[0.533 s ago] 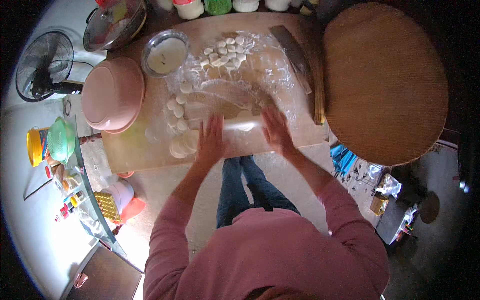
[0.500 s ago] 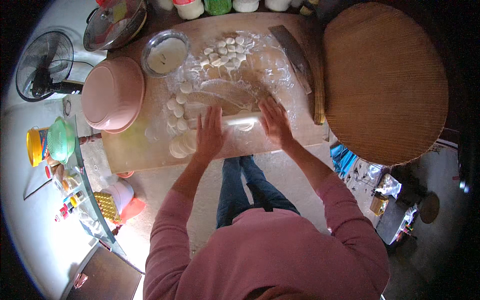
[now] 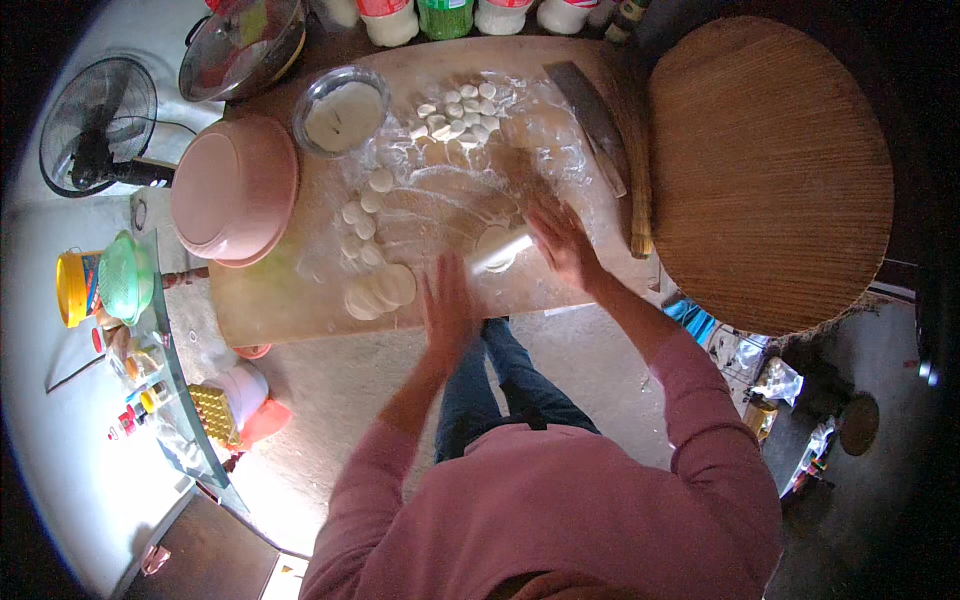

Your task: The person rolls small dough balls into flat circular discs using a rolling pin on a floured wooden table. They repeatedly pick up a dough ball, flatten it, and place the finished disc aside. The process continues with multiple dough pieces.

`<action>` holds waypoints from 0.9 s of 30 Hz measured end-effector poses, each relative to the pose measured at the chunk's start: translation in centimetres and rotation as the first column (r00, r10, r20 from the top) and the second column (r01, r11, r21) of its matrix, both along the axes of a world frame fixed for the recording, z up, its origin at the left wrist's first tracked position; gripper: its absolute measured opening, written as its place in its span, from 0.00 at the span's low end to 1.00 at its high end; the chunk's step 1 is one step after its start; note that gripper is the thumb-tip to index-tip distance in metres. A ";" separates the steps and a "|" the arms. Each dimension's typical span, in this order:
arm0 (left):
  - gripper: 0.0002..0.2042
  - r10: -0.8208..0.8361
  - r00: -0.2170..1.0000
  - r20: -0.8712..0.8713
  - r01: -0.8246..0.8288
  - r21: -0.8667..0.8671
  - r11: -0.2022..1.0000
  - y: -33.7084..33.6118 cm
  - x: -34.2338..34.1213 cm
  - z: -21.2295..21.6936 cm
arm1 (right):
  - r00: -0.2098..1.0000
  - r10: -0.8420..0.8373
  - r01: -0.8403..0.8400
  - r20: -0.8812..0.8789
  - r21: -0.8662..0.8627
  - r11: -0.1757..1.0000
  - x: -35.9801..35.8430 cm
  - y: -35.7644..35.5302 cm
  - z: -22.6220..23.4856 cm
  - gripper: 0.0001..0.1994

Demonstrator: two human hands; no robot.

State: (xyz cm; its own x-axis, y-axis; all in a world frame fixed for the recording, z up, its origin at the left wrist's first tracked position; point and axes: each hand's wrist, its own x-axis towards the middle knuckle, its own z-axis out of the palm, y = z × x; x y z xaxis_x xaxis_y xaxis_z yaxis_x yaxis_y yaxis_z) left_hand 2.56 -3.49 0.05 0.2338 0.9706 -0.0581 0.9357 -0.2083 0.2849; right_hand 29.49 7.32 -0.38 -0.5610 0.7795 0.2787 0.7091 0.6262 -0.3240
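Note:
A pale rolling pin (image 3: 503, 253) lies slanted between my two hands, over a round flat piece of dough (image 3: 494, 238) on the floured wooden board (image 3: 270, 310). My right hand (image 3: 565, 246) has its fingers stretched out over the pin's far right end. At the near left end is my left hand (image 3: 449, 303), fingers extended and somewhat blurred by motion. Left of it, thin round wrappers (image 3: 380, 291) overlap in a pile. Several flattened dough rounds (image 3: 366, 228) run up from that pile. Small dough lumps (image 3: 462, 115) cluster farther back in loose flour.
A steel bowl (image 3: 304, 126) of flour and an upturned pink basin (image 3: 230, 190) stand at the left. Dark flat wooden pieces (image 3: 590, 115) lie along the right, beside a large round woven tray (image 3: 775, 180). Jars (image 3: 445, 17) line the back; a fan (image 3: 95, 130) stands far left.
The rolling pin has turned from nearly level to slanted, its left end nearer me. My left hand has moved right and nearer; more of the dough round shows.

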 end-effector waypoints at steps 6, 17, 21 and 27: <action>0.41 0.122 0.992 0.032 -0.123 0.050 0.991 3.3 0.5 0.7 | 0.759 -0.245 -0.147 -0.603 -0.526 0.838 -1.9 3.0 -1.1 0.26; 0.44 0.328 0.944 -0.026 -0.326 0.064 0.943 4.1 0.3 0.0 | 0.989 0.136 -0.134 -0.053 0.040 0.990 -2.0 7.2 0.2 0.24; 0.42 0.185 0.983 0.006 -0.182 -0.152 0.972 -2.9 3.4 1.7 | 0.993 0.110 -0.109 0.042 -0.015 0.994 2.2 1.0 -0.3 0.24; 0.40 0.349 0.937 0.010 -0.349 -0.012 0.937 2.8 0.8 0.4 | 0.994 0.105 -0.104 0.025 -0.054 0.993 -1.7 5.7 0.1 0.22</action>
